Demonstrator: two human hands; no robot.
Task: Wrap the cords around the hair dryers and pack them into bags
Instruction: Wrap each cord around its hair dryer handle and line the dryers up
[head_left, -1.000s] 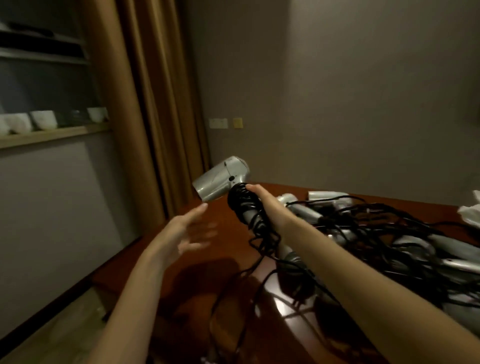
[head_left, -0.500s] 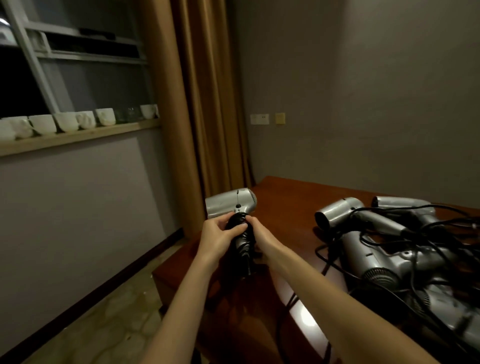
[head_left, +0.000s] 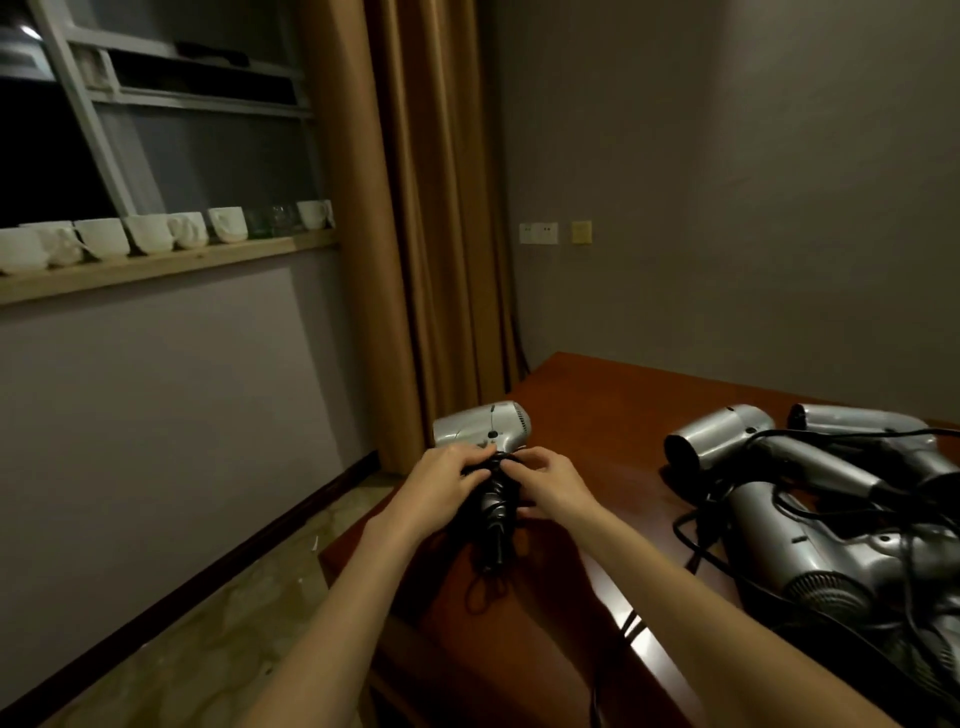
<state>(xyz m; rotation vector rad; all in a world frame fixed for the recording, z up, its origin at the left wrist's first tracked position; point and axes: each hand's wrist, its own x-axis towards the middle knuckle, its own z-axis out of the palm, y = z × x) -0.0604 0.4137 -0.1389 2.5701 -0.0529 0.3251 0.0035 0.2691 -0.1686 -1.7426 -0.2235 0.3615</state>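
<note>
A silver hair dryer (head_left: 483, 427) is held up over the left corner of the brown table (head_left: 613, 395), barrel pointing left. Its black cord (head_left: 493, 512) is coiled round the handle, and a short loop hangs below. My left hand (head_left: 447, 480) grips the top of the handle from the left. My right hand (head_left: 550, 483) pinches the cord at the same spot from the right. A pile of several silver hair dryers (head_left: 810, 509) with tangled black cords lies on the table to the right. No bag is in view.
A tan curtain (head_left: 415, 208) hangs behind the table's corner. A wooden ledge (head_left: 156, 267) on the left wall carries several white cups. Pale tiled floor (head_left: 208, 639) lies to the left of the table. A loose black cable runs over the table's front edge.
My left hand, free and open a second ago, has come onto the handle. Both hands have closed in at the top of the coil. The view has swung left.
</note>
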